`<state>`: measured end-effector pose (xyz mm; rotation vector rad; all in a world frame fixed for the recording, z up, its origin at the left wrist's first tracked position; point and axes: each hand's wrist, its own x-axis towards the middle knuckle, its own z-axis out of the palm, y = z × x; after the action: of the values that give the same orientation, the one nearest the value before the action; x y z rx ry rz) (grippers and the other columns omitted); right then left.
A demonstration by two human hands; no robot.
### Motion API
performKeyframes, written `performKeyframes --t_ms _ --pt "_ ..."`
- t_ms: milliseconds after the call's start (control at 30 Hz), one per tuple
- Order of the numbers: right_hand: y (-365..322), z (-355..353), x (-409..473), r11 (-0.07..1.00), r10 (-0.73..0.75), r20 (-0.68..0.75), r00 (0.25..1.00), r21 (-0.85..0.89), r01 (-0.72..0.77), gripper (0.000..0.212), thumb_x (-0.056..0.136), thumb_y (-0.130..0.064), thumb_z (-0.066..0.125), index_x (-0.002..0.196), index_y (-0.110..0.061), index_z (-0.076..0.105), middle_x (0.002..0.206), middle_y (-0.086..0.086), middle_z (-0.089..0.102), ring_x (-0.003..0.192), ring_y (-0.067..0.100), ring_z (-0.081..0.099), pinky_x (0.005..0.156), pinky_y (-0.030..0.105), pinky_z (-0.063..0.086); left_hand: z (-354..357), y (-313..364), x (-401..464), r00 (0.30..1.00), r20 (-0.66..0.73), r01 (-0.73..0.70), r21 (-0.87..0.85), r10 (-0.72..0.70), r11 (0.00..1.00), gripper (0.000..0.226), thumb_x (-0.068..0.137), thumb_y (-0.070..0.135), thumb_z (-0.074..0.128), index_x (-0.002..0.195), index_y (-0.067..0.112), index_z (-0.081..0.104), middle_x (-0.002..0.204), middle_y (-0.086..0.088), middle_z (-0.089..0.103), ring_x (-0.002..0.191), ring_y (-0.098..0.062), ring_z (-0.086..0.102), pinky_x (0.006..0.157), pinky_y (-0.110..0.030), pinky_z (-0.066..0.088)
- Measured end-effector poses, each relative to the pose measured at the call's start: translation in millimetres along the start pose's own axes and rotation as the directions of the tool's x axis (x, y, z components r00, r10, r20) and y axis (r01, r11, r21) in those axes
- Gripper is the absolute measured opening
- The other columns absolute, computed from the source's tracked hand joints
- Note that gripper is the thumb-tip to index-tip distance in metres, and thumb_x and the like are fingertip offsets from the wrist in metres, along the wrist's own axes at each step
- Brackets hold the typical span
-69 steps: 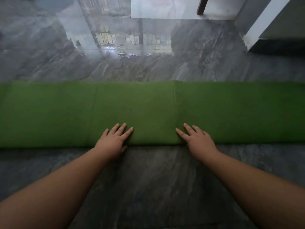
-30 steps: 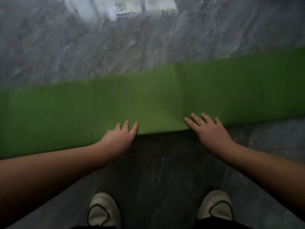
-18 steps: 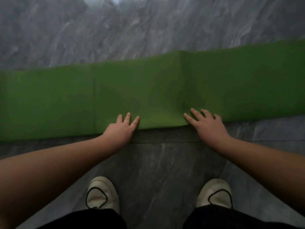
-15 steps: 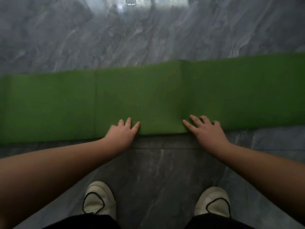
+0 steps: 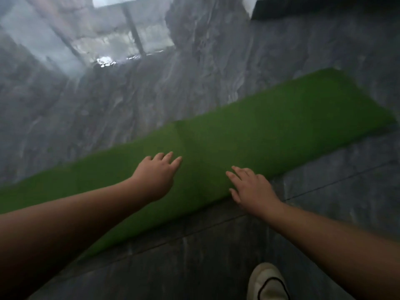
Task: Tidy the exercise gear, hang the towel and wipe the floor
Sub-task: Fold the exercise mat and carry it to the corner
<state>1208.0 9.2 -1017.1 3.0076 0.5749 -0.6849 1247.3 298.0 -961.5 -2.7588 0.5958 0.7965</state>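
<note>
Green mat [image 5: 259,135], rolled, on grey floor [image 5: 216,256] | left hand [image 5: 154,177] flat on top | right hand [image 5: 252,189] flat at near edge | fingers straight

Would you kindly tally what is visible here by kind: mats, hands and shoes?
Green mat: 1
Hands: 2, the left hand and the right hand, both flat with straight fingers on the mat
White shoe: 1
Total: 4
</note>
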Motion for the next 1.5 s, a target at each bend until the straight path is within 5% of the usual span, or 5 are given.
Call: performKeyframes --t_ms 767,933,1133,1300,1500 --pt "180.2 7.4 4.1 0.761 0.58 -0.064 0.812 0.398 -0.512 0.059 0.099 -0.039 0.043 0.153 -0.021 0.03 0.162 0.005 0.025 0.147 0.028 0.021 0.117 0.044 0.029 -90.7 168.1 141.0 0.95 0.04 -0.311 0.01 0.311 0.95 0.069 0.1 0.033 0.037 0.157 0.028 -0.003 0.166 -0.009 0.0 0.152 -0.031 0.007 0.12 -0.05 0.02" --pt "214.9 25.5 8.0 0.416 0.829 -0.029 0.559 0.7 -0.58 0.053 0.094 -0.026 0.059 0.143 -0.013 0.046 0.156 0.012 0.035 0.142 0.03 0.035 0.114 0.041 0.032 -43.0 217.0 154.9 0.968 0.018 -0.24 -0.207 0.249 0.948 0.075 0.098 0.049 0.039 0.155 0.038 -0.009 0.165 0.001 -0.013 0.152 -0.028 -0.012 0.121 -0.058 0.005" --pt "223.2 28.7 25.3 -0.279 0.912 0.295 0.286 0.955 -0.096 0.053 0.092 -0.005 0.062 0.143 -0.008 0.044 0.138 0.008 0.057 0.123 0.022 0.058 0.098 0.028 0.045 12.4 225.9 142.3 0.966 -0.1 -0.254 -0.224 0.237 0.941 0.081 0.093 0.051 0.046 0.154 0.04 -0.006 0.162 0.0 -0.014 0.15 -0.03 -0.013 0.12 -0.058 0.005" --pt "238.7 29.2 39.0 -0.404 0.892 0.397 0.219 0.915 -0.01 0.037 0.089 -0.013 0.068 0.124 -0.008 0.062 0.118 0.006 0.069 0.103 0.021 0.066 0.093 0.034 0.052 39.5 203.6 132.9 0.971 -0.118 -0.231 -0.229 0.208 0.946 0.073 0.089 0.048 0.042 0.157 0.033 0.018 0.163 -0.004 0.022 0.151 -0.029 0.014 0.117 -0.051 0.014" --pt "247.9 29.7 13.7 -0.318 0.928 0.33 0.175 0.943 -0.097 0.025 0.086 -0.008 0.068 0.11 -0.005 0.065 0.101 0.004 0.07 0.085 0.018 0.064 0.073 0.027 0.048 48.2 211.9 129.6 0.95 -0.17 -0.294 -0.214 0.261 0.931 0.07 0.088 0.046 0.039 0.155 0.028 0.028 0.159 -0.005 0.031 0.149 -0.032 0.022 0.114 -0.055 0.016"
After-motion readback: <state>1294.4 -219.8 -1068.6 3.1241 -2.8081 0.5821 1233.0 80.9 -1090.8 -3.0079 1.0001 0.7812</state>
